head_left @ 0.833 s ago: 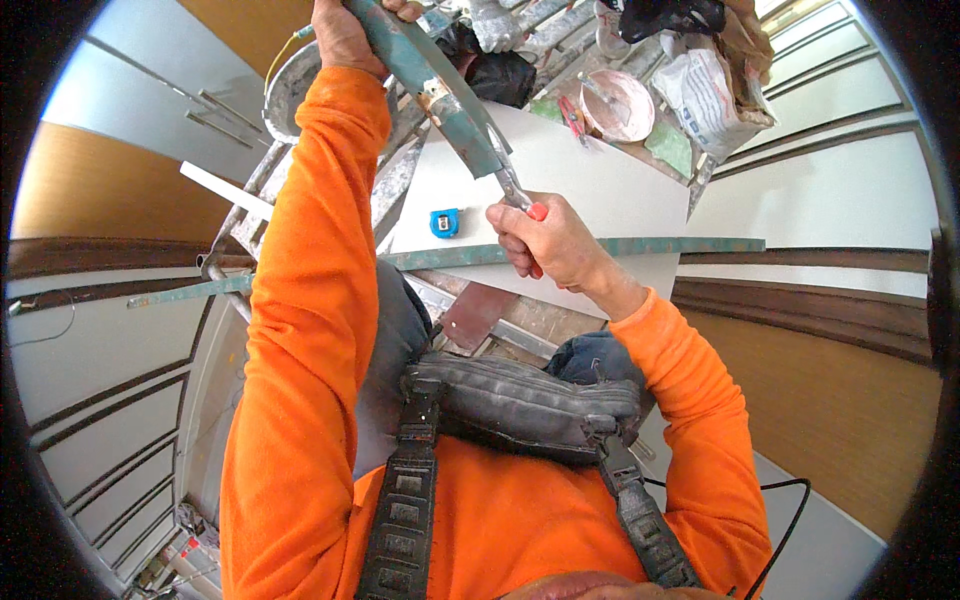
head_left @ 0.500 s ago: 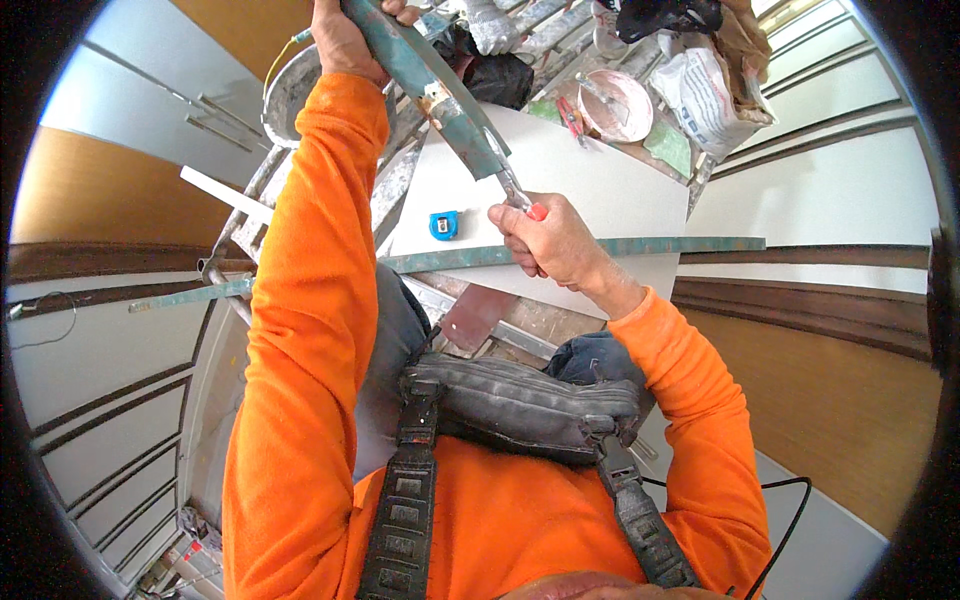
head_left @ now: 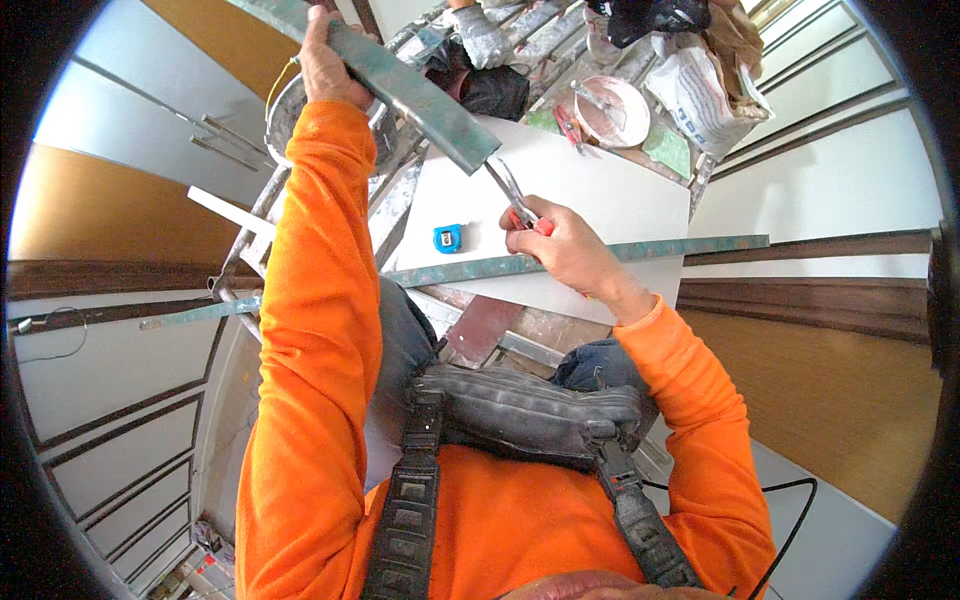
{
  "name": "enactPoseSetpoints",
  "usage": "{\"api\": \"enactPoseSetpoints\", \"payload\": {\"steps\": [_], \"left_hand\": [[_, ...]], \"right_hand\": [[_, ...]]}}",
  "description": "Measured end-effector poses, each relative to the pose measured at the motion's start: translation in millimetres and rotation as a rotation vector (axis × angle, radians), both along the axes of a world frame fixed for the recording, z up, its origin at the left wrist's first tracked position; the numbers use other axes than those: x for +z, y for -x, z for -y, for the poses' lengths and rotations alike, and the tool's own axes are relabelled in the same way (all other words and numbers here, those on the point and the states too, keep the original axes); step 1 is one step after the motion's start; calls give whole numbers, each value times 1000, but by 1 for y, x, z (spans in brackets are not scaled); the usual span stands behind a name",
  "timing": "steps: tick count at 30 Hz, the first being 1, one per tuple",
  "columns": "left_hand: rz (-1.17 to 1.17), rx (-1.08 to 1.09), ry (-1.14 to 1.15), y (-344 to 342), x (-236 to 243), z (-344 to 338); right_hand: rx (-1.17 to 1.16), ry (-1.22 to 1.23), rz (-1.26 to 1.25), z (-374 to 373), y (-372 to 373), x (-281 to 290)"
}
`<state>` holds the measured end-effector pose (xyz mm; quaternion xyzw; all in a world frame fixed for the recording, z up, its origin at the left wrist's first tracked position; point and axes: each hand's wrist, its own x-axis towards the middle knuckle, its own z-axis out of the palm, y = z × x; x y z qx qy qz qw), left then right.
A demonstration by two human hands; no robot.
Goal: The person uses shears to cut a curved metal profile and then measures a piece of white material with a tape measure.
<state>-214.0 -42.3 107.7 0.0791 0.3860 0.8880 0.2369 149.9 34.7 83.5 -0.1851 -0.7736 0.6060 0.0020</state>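
Note:
My left hand (head_left: 330,70) is closed around a long green-painted metal channel (head_left: 415,100), which slants down from the upper left. Its lower end is near the middle of the view. In my closed right hand (head_left: 570,250) is a pair of metal snips (head_left: 508,185) with red grips. The snips' blades point up at the channel's lower end; whether they touch it I cannot tell. Below lies a white board (head_left: 590,185) with a blue tape measure (head_left: 447,238) on it. Another long green metal strip (head_left: 650,250) crosses the board under my right hand.
Beyond the board are a white bucket (head_left: 628,108), red-handled pliers (head_left: 569,130) and a white sack (head_left: 705,100) on a slatted, spattered platform. Another person's gloved hand (head_left: 483,38) shows at the top. A dirty bucket (head_left: 285,115) stands left. Cabinets and wall panels flank both sides.
The channel has turned about its length and tilted further left, now showing a smoother face. My left hand shifted left. My right hand, with the snips, moved slightly down and right.

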Motion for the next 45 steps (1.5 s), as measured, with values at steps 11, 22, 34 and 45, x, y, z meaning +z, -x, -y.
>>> {"api": "enactPoseSetpoints", "payload": {"steps": [11,22,34,45], "left_hand": [[-143,-328,-306,-10,0,-3],[-87,-310,-208,-5,-10,-9],[-34,-166,-212,-33,17,-14],[-31,-182,-300,-37,24,-10]], "right_hand": [[82,401,-13,2,7,20],[89,379,11,10,8,19],[29,331,48,19,6,21],[-10,367,53,23,8,21]]}}
